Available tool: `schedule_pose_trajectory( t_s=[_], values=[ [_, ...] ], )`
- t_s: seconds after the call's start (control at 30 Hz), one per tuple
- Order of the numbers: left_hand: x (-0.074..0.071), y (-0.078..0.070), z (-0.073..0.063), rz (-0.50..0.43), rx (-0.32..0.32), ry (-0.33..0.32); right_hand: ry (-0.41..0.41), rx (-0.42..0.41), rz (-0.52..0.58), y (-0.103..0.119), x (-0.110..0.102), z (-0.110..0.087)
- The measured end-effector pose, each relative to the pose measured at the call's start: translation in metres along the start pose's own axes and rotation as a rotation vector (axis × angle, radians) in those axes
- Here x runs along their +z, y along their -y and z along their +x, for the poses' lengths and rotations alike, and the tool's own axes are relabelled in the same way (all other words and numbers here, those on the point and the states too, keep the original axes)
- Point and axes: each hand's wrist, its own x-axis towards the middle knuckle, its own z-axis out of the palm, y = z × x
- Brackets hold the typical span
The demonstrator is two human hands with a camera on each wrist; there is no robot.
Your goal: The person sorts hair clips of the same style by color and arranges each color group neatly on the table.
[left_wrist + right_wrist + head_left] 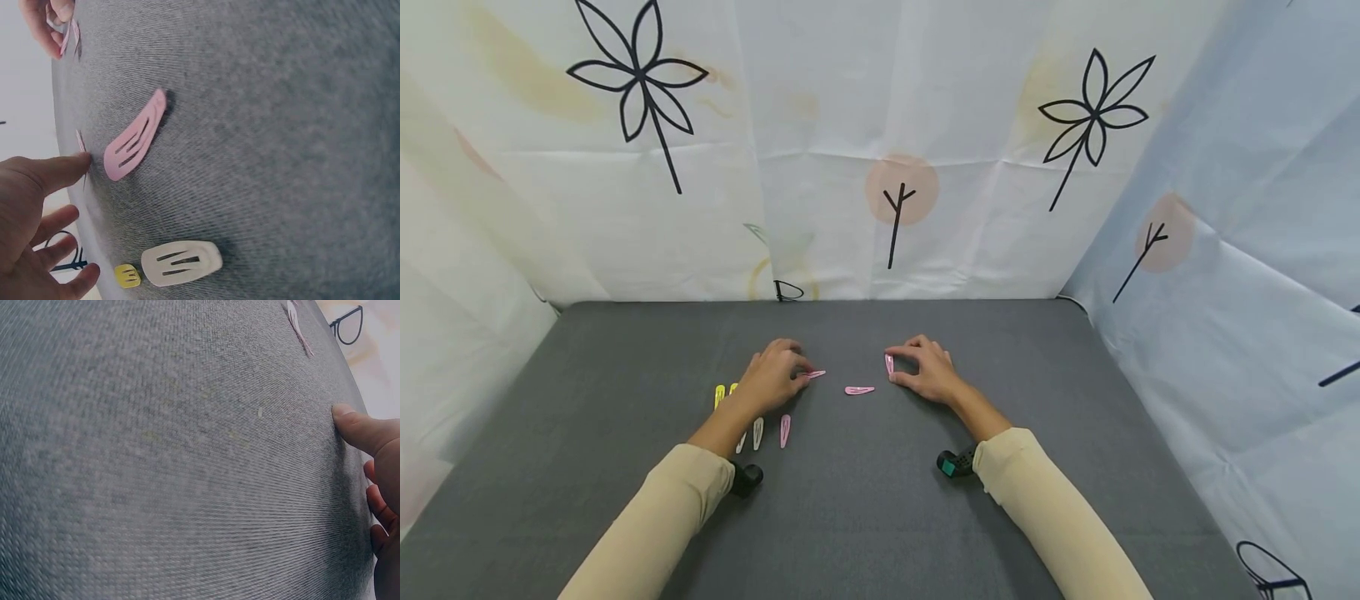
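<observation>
On the grey table my left hand (pixel 770 377) has thumb and fingertips at a pink hair clip (pixel 814 374), pinching it low over the cloth. My right hand (pixel 931 371) holds another pink snap clip (pixel 890 364) between thumb and forefinger, the clip pointing away from me. Between the hands lies a third pink clip (pixel 859 390), set sideways. Nearer me, under the left hand, rests one more pink clip (pixel 134 139). In the right wrist view the right thumb (pixel 356 425) hides the clip it grips.
Left of the near pink clip lie cream clips (pixel 757 433), partly behind the left wrist. Yellow clips (pixel 719 395) sit farther back beside the left hand. White patterned cloth (pixel 827 150) hangs along the table's far edge, with more at both sides.
</observation>
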Motion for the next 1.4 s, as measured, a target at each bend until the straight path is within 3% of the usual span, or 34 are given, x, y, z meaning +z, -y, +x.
schedule_pose_trajectory(
  t_s=[0.3, 0.47, 0.7, 1.4],
  values=[
    [0.005, 0.003, 0.001, 0.001, 0.029, -0.063, 0.0, -0.001, -0.003, -0.002, 0.001, 0.0],
    [0.001, 0.001, -0.002, 0.041, -0.053, -0.082, 0.004, -0.004, 0.007, -0.001, 0.0, 0.0],
    [-0.002, 0.0, -0.005, 0.071, -0.108, -0.015, 0.007, 0.001, 0.0, -0.001, 0.0, 0.001],
    [0.006, -0.006, -0.003, 0.116, -0.029, -0.037, -0.004, -0.018, -0.005, 0.0, 0.0, -0.001]
  ],
)
